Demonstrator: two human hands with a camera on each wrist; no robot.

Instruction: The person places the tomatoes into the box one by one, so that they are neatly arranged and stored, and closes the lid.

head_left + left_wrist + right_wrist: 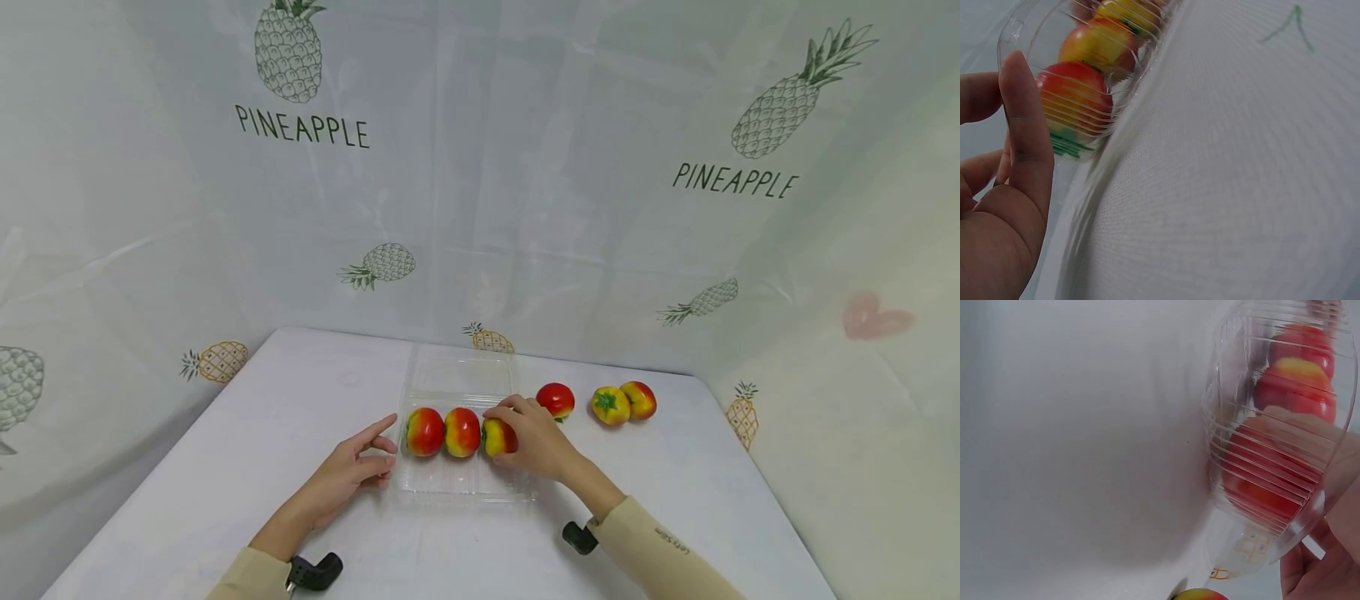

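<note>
A clear plastic clamshell box (457,482) lies with its lid (459,367) folded back. Three red-and-yellow persimmons stand in a row inside it: the left persimmon (425,432), the middle persimmon (462,432) and the right persimmon (498,437), with green caps. My right hand (536,435) reaches into the box and grips the right persimmon between thumb and fingers. In the right wrist view, that persimmon (1266,481) shows through the ribbed wall. At the box's left side is my left hand (347,475), index finger extended; its thumb (1025,131) overlaps the box edge in the left wrist view.
To the right of the lid, a red persimmon (556,401) sits on the white table (315,392). Farther right, a yellow persimmon (611,406) and a red-yellow persimmon (640,400) lie side by side. A pineapple-printed curtain (480,167) hangs behind the table.
</note>
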